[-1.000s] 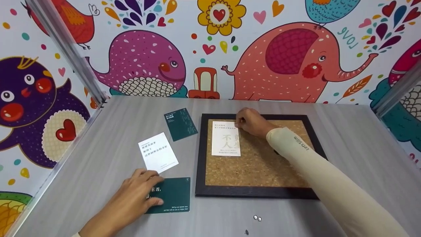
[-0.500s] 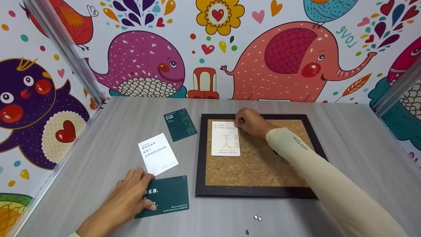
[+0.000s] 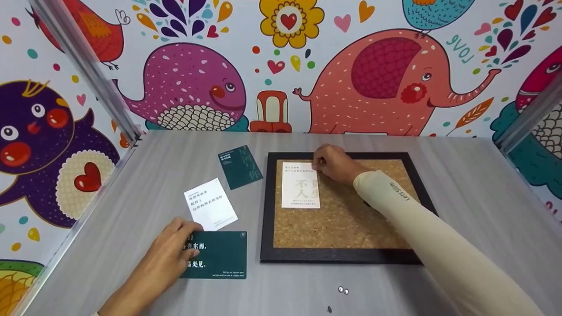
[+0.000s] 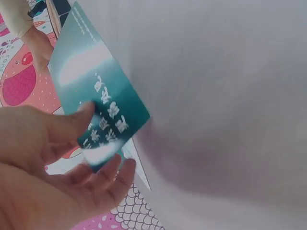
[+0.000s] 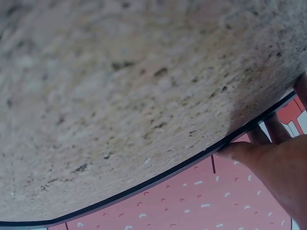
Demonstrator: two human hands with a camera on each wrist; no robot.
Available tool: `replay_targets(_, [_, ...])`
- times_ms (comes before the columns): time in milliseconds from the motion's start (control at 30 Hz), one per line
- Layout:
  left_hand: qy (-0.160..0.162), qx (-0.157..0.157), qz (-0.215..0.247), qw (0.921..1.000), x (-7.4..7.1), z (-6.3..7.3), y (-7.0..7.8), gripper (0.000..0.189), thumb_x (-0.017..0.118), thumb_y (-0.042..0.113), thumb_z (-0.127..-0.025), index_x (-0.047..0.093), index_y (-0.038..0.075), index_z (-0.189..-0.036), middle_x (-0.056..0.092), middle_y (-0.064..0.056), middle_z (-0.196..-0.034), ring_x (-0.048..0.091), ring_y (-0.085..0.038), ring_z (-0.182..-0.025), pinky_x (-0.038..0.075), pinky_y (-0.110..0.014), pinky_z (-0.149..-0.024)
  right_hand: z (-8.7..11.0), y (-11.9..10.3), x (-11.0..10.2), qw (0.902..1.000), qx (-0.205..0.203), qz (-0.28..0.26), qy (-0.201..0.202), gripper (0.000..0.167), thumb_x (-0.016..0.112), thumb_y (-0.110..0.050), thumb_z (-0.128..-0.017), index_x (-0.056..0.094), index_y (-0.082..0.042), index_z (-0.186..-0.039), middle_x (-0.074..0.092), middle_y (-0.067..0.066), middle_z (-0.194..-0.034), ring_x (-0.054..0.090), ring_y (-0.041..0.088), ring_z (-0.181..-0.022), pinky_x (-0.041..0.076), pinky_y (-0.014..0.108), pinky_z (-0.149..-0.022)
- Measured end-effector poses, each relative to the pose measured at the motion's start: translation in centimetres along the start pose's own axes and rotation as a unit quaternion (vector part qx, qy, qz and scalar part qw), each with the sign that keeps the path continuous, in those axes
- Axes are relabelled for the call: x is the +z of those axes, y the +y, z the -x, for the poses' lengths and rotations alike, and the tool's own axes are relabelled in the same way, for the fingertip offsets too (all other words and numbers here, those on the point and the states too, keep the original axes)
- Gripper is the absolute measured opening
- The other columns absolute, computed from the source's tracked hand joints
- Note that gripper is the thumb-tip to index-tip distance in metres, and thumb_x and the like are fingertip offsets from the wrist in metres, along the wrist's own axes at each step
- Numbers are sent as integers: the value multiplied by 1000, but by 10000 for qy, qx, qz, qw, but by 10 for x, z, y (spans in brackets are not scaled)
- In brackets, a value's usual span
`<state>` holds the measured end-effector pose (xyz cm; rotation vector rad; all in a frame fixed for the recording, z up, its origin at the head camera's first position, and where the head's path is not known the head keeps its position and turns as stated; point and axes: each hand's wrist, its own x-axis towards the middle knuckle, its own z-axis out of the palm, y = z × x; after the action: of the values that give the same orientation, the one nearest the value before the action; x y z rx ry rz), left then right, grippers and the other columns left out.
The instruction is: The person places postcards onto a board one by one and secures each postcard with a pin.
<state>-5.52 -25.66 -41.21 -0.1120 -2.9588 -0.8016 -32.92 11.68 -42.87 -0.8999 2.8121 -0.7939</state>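
Observation:
My left hand (image 3: 164,252) pinches the dark green card (image 3: 219,259) with white lettering by its left end. In the left wrist view the thumb lies over the printed face of this card (image 4: 96,81), with the fingers behind it. A white card (image 3: 300,193) with pale gold characters lies on the upper left of the cork board (image 3: 342,228). At that card's top right corner my right hand (image 3: 336,163) has its curled fingertips on the edge; any pin under them is hidden. The right wrist view has this hand (image 5: 273,165) by the board's dark frame (image 5: 158,179).
Another white card (image 3: 211,206) and a smaller green card (image 3: 240,167) lie left of the board. Two silver thumbtacks (image 3: 343,290) and a darker one (image 3: 329,309) sit near the front edge. A cartoon-printed wall (image 3: 197,74) stands behind the table.
My left hand has shifted left with the green card, which first tilted and is now nearly level. Its left lettering shows more. The right hand stays at the white card's corner.

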Motion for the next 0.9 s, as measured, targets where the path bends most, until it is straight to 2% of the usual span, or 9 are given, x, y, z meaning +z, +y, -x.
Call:
replay_targets(167, [193, 16, 492, 9986, -6, -4, -4, 37, 80, -22, -85, 81, 7, -109, 73, -6, -107, 67, -22, -93, 61, -39, -83, 0, -1, 1, 10000, 32, 3, 18, 11, 76, -3, -104, 78, -3, -93, 70, 13, -104, 60, 27, -97, 55, 43, -87])
replay_targets(400, [199, -248, 1235, 9918, -19, -10, 2, 33, 80, -16, -90, 86, 9, -110, 82, -7, -110, 71, -20, -89, 58, -24, -77, 2, -2, 1, 9996, -210, 46, 207, 17, 77, 1, -101, 76, -3, -85, 68, 12, -96, 57, 25, -92, 50, 41, -81])
replay_targets(600, [612, -69, 1422, 9879, -23, -19, 8, 32, 83, -11, -90, 89, 13, -111, 84, -8, -113, 73, -17, -90, 54, -19, -77, 2, 0, 1, 9999, -88, 21, 137, 15, 76, 0, -103, 77, -3, -88, 69, 12, -99, 58, 25, -94, 52, 41, -82])
replay_targets(667, [780, -77, 1478, 9859, -25, -22, 11, 32, 83, -11, -91, 89, 13, -112, 83, -8, -112, 72, -16, -88, 55, -19, -73, 2, 0, 1, 9999, -50, 5, 112, 14, 76, -1, -103, 78, -3, -90, 69, 12, -101, 58, 25, -95, 52, 41, -83])
replay_targets(800, [923, -154, 1757, 9800, -26, -29, 16, 33, 83, -11, -91, 88, 12, -113, 83, -10, -105, 70, -16, -80, 56, -20, -63, 2, 0, 0, 9999, -58, 32, 90, 13, 75, -2, -104, 78, -4, -91, 69, 12, -101, 58, 26, -94, 52, 41, -83])
replay_targets(900, [933, -120, 1830, 9786, -22, -35, 21, 31, 84, -10, -90, 88, 11, -113, 83, -10, -100, 69, -16, -77, 56, -20, -60, 1, 1, 0, 9999, -90, 64, 97, 13, 76, -2, -104, 78, -4, -90, 69, 12, -100, 57, 26, -94, 51, 41, -83])
